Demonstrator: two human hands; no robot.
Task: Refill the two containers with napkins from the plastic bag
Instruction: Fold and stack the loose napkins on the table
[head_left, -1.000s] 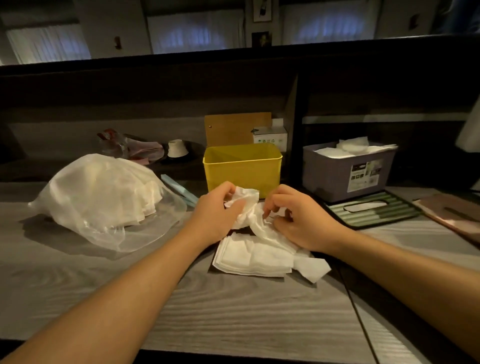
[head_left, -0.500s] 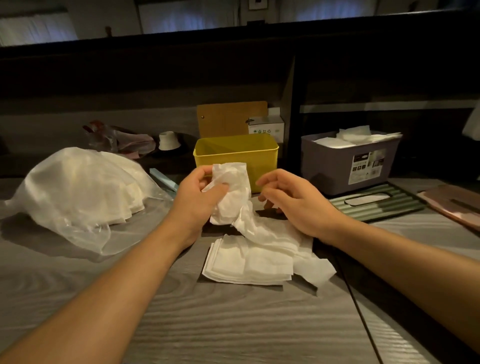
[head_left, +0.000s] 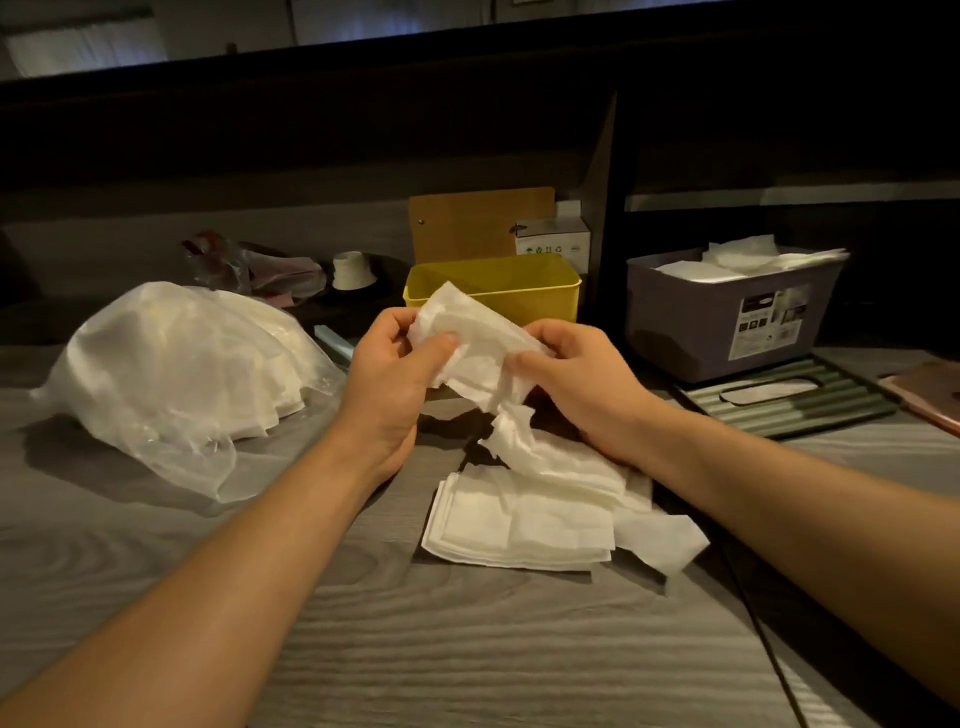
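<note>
- Napkins, white, thin and folded, in four places: inside the clear crumpled plastic bag (head_left: 171, 374) at far left on the grey wood-grain bench (head_left: 467, 654), in the two hands, in a flat stack, and in the grey tub.
- Bag slumped on its side with its mouth toward the middle, probably so that bundles slide out easily; count of napkins left inside impossible to judge through the film.
- Left hand (head_left: 387, 374) raised over the bench, thumb and fingers (head_left: 441, 345) pinching the upper left edge of a crumpled white napkin bunch (head_left: 478, 353).
- Right hand (head_left: 566, 374) gripping the same bunch from the other side, fingers curled round it; likely pulling sheets apart or straightening them before loading.
- Lower tail of the bunch draped down onto the loose flat stack of white napkins (head_left: 519, 525) lying on the bench below the hands, seemingly parked there as the next supply.
- Yellow rectangular plastic container (head_left: 524, 291) just behind the hands, open at the top and close for a short reach; inside hidden by its front wall and the bunch, so fill level unknown.
- Grey-purple plastic tub (head_left: 727, 322) to the right, apparently full, with napkins (head_left: 737, 260) showing at its rim.
- Green ribbed slotted lid (head_left: 784, 395) flat in front of the tub, off for loading.
- Small objects in the dim background too dark to name.
</note>
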